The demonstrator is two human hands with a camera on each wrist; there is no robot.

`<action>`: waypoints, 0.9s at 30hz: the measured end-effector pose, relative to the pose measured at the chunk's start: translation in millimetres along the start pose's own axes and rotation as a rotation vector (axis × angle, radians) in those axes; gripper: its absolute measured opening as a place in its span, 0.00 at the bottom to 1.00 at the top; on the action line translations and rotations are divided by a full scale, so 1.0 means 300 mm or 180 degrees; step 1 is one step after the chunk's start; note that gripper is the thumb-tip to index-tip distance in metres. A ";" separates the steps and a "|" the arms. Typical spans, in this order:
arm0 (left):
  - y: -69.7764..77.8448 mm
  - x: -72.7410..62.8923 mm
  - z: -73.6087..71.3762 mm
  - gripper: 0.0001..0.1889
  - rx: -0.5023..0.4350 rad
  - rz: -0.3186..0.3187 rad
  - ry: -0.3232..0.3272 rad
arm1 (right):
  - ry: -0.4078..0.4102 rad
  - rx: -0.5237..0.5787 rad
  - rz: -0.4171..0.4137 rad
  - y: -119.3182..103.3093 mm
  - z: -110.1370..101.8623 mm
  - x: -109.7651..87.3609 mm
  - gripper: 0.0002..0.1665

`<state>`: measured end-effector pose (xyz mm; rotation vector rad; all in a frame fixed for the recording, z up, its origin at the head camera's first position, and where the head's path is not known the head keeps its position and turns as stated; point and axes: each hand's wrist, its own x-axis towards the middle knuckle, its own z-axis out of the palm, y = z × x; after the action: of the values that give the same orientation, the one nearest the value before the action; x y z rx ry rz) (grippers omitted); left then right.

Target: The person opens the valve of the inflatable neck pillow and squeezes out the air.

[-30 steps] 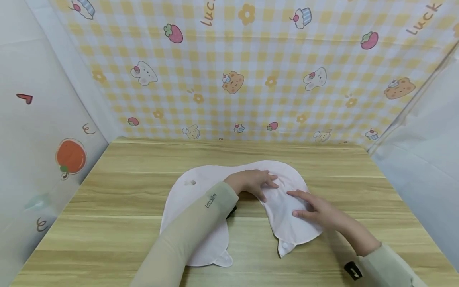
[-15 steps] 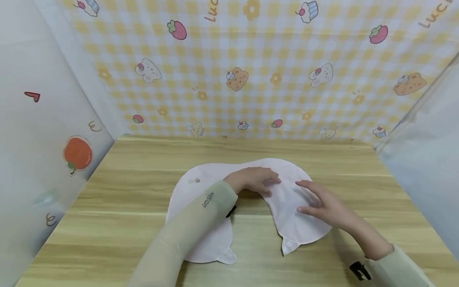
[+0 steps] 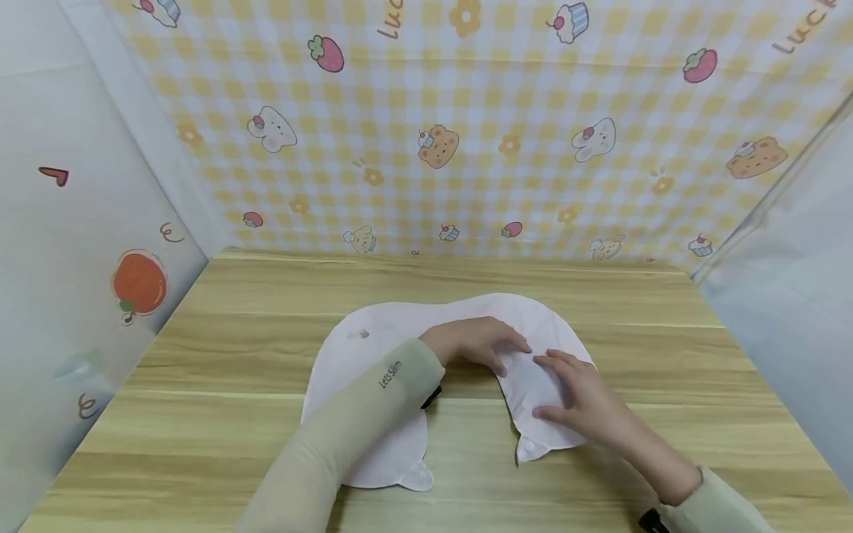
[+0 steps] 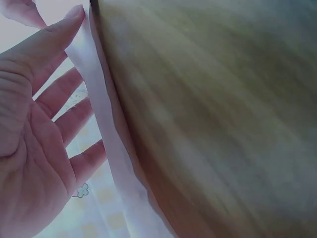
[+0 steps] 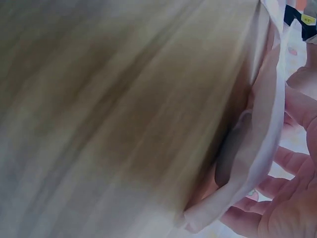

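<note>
A pale pink U-shaped cloth (image 3: 353, 357) lies on the table with its ends toward me. Each end has a small tab; the right tab (image 3: 530, 448) bears a round snap. My left hand (image 3: 478, 342) reaches across to the inner edge of the right lobe, its fingers loosely spread on the cloth. On that lobe's outer side, my right hand (image 3: 586, 400) touches it with thumb and fingers apart. In the left wrist view the thumb meets the cloth's edge (image 4: 116, 158). The right wrist view shows the fingers behind a raised cloth edge (image 5: 262, 134).
The wood-grain table (image 3: 220, 370) extends around the cloth. Behind it hangs a yellow checked backdrop (image 3: 380, 96), with a white printed sheet (image 3: 80, 244) at the left and a plain one (image 3: 786, 296) at the right. Black wrist straps (image 3: 432, 397) show beneath the sleeves.
My right hand has come down and left onto the right lobe. The lobe's outer edge has drawn inward. My left hand has shifted slightly right, its fingertips nearer the right hand.
</note>
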<state>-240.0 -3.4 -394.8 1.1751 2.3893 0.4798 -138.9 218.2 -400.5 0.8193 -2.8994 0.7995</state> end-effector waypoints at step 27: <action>-0.029 0.003 -0.008 0.29 0.0206 -0.0533 -0.0178 | -0.0659 0.0203 -0.0003 0.064 -0.036 0.078 0.46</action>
<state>-247.5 -8.0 -397.3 0.9903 2.4447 0.3135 -169.8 226.3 -396.4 0.9642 -3.0652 0.8597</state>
